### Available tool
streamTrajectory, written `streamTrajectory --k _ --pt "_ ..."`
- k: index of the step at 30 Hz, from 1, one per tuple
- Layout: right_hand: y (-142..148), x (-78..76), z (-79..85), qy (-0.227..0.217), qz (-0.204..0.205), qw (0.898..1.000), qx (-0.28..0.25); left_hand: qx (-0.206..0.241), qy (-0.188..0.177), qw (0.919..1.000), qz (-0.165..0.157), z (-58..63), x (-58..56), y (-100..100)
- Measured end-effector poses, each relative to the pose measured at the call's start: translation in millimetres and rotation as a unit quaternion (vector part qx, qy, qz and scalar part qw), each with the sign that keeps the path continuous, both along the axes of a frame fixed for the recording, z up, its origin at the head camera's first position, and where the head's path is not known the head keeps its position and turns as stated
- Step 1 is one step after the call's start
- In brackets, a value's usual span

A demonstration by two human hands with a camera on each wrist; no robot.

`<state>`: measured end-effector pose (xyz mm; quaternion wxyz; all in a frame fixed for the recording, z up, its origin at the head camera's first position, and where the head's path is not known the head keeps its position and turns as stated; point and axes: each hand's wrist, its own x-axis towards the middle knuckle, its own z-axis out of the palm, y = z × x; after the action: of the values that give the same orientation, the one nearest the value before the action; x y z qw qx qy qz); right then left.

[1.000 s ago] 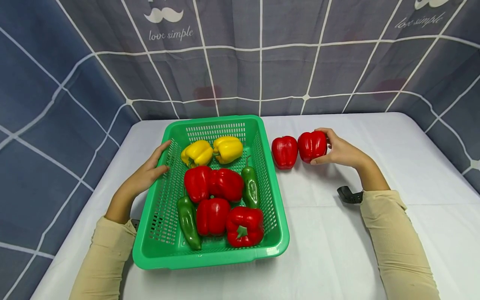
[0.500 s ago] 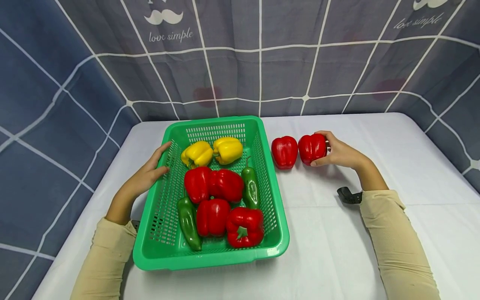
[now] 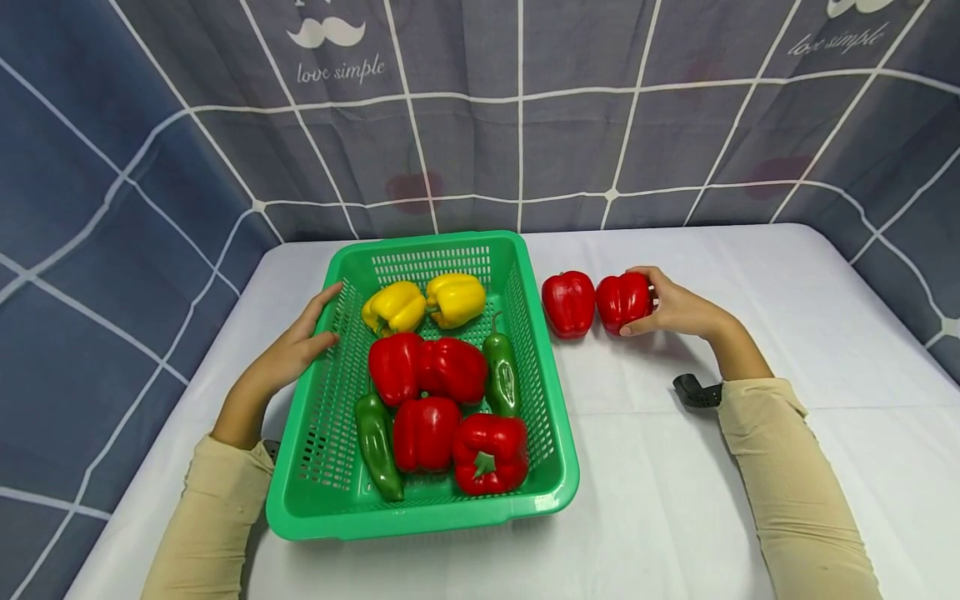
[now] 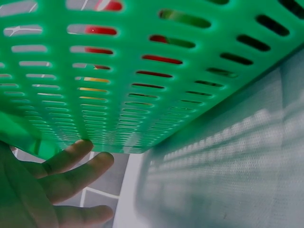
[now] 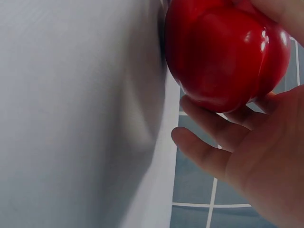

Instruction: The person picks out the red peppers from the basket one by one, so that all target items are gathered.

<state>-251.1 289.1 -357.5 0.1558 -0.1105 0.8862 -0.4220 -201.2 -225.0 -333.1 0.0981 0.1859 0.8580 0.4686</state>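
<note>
In the head view, my right hand (image 3: pixel 671 308) grips a red bell pepper (image 3: pixel 622 302) between thumb and fingers, close to the white table. Its smooth side fills the upper part of the right wrist view, where two fingers stand apart from it. A second red bell pepper (image 3: pixel 568 305) stands just left of it. My left hand (image 3: pixel 291 350) rests at the left rim of a green plastic basket (image 3: pixel 558 467), thumb over the rim. Three of its fingers (image 4: pixel 71 180) show spread and fairly straight outside the slotted wall in the left wrist view.
Inside the basket lie two yellow bell peppers (image 3: pixel 456 300), several red bell peppers (image 3: pixel 490 454) and two green chili peppers (image 3: pixel 377 446). A grey checked curtain (image 3: pixel 480 150) borders the white-covered table (image 3: pixel 637 500) at the back and sides.
The right hand and its red bell pepper have shifted slightly down and nearer to me, now level with the other red pepper. The left hand and the basket stay put.
</note>
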Motion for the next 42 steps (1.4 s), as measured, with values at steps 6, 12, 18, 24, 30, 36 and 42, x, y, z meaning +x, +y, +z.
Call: streamTrajectory --k 6,12,18,24,30,36,42 --pt "0.8 1.2 0.7 -0.007 0.003 1.000 0.004 0.002 -0.001 1.0000 0.002 0.9 0.0 0.9" --pt "4.3 1.6 2.3 -0.015 0.013 1.000 0.009 0.000 0.000 1.0000 0.006 1.0 0.1 1.4" --pt "10.9 0.0 3.3 -0.026 0.017 0.999 0.028 0.008 -0.001 0.9999 0.008 0.7 0.7 1.3" --pt "14.3 -1.0 2.9 -0.028 0.031 0.999 0.013 0.012 -0.003 0.9999 0.010 0.4 0.8 -0.1" --pt "16.2 -0.8 -1.0 -0.051 0.039 0.998 0.001 0.012 0.001 0.9999 0.010 -3.0 0.7 -0.6" --pt "14.5 -1.5 -4.8 -0.051 0.048 0.998 0.001 0.011 0.000 0.9999 0.012 -2.6 1.8 0.0" --pt "13.7 -1.9 -8.6 -0.044 0.042 0.998 -0.005 0.016 -0.006 0.9998 0.011 -0.8 1.0 1.7"
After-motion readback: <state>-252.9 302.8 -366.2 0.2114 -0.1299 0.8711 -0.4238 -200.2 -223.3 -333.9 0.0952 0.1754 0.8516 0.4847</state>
